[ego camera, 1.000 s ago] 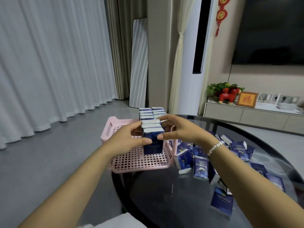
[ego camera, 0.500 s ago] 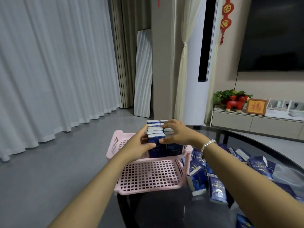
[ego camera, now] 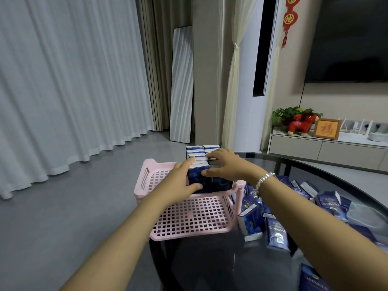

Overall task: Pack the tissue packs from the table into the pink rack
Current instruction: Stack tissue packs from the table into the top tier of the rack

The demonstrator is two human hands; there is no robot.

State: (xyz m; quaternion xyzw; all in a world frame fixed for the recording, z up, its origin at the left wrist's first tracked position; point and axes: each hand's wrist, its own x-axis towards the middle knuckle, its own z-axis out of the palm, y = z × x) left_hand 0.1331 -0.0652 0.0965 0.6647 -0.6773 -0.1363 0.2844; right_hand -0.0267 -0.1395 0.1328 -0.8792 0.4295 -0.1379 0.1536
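Observation:
The pink rack stands at the near-left edge of the round glass table. Two rows of upright blue tissue packs fill its far part. My left hand grips the front pack of the left row, fingers over its top and thumb across its face. My right hand holds the same pack, its thumb on the pack's face and its fingers over the tops of the right row. The near half of the rack floor is bare. Several loose packs lie on the table to the right.
One loose pack leans against the rack's right side. A low TV cabinet with ornaments stands behind the table, with a dark TV above it. A mirror leans on the wall beyond the rack. Grey floor lies to the left.
Both hands have carried the front pack away from me and set it against the left row. The view has tilted up, so rack and table sit lower in frame.

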